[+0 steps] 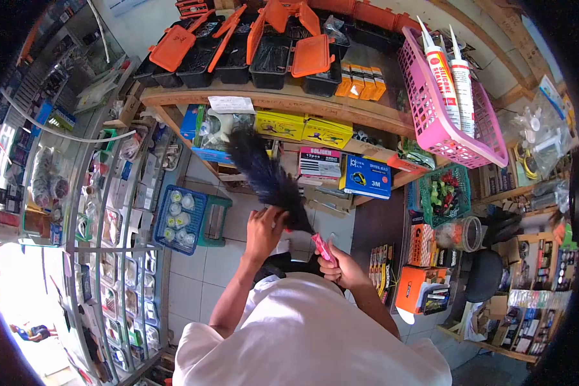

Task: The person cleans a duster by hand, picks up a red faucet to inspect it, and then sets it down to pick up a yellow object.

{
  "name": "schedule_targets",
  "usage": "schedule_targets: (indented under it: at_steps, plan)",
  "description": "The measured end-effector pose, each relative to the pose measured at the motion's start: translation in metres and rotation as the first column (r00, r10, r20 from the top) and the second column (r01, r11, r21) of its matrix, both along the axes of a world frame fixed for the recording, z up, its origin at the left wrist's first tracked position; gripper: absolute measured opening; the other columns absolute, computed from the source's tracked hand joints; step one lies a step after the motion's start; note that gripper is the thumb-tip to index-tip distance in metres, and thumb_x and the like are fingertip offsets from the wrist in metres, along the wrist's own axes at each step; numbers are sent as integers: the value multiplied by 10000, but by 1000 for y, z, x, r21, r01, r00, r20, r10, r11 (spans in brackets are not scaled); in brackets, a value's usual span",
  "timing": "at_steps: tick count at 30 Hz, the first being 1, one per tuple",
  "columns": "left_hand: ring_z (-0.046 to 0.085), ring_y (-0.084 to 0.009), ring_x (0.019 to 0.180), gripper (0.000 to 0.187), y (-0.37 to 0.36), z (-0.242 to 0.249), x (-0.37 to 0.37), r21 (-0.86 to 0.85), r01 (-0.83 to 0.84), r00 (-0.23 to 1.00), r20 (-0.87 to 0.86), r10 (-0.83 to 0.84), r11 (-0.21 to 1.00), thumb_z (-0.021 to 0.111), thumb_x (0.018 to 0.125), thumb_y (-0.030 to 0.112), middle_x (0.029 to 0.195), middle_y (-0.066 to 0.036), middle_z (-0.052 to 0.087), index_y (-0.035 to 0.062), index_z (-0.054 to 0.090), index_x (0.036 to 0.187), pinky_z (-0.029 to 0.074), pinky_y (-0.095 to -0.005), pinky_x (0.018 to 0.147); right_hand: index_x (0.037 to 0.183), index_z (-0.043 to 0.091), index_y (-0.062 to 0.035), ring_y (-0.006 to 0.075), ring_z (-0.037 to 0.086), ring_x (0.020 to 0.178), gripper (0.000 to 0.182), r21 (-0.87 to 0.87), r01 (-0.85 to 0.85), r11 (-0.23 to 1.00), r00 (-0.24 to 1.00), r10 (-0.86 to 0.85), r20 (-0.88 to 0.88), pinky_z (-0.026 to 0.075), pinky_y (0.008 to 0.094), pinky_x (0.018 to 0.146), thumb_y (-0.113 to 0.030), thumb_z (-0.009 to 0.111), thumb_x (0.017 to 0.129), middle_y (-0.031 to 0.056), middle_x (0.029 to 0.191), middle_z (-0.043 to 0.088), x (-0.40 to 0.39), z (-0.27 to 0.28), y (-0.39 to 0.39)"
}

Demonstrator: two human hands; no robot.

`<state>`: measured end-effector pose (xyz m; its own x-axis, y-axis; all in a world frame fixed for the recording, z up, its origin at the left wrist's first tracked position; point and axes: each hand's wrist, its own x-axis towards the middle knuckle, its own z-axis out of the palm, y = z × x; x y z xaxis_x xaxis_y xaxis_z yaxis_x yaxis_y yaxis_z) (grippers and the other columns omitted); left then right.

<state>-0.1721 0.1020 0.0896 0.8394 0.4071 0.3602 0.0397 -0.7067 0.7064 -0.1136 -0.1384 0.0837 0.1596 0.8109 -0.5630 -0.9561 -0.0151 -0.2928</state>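
A feather duster (264,170) with dark, blue-black feathers slants up and to the left in front of my chest. My right hand (342,265) is closed around its pink handle (323,247). At the lower feathers, near where they meet the handle, is my left hand (264,231), its fingers curled against them; part of the fingertips is hidden in the plumes. The feathered end reaches up before the shelf, overlapping a clear-wrapped pack (222,128) and the side of a yellow box (280,124).
Black bins (270,64) with orange lids line the wooden shelf (251,96). A pink basket (444,122) holds sealant tubes. Boxes (367,175) fill the lower shelf. A blue basket (180,220) and green stool (213,222) stand left; a glass display rack (119,257) runs beside them.
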Motion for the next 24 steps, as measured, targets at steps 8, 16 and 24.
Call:
schedule_targets:
  at_steps: [8, 16, 24]
  plan:
    - [589, -222, 654, 81, 34, 8, 5, -329, -327, 932, 45, 360, 886, 582, 878, 47, 765, -162, 619, -20, 584, 924, 457, -307, 617, 993, 561, -60, 24, 327, 470, 283, -193, 166, 967, 737, 8, 676, 248, 200, 417, -331, 483, 980, -35, 646, 483, -20, 3, -9]
    - [619, -345, 758, 144, -32, -2, -3, -217, -55, 998, 12, 59, 975, 657, 813, 64, 824, -162, 640, 8, 584, 924, 489, -392, 656, 999, 583, -16, 35, 460, 554, 196, -246, 461, 852, 361, 73, 930, 379, 206, 498, -194, 610, 920, -6, 719, 572, -24, 34, 14]
    - [599, -264, 638, 96, -5, 5, 7, -232, -207, 967, 99, 235, 950, 636, 857, 84, 771, -158, 629, 6, 597, 898, 471, -346, 604, 1006, 588, -7, 216, 638, 729, 280, -212, 538, 816, 13, 243, 970, 495, 315, 642, -190, 709, 831, 135, 845, 654, -26, 36, 13]
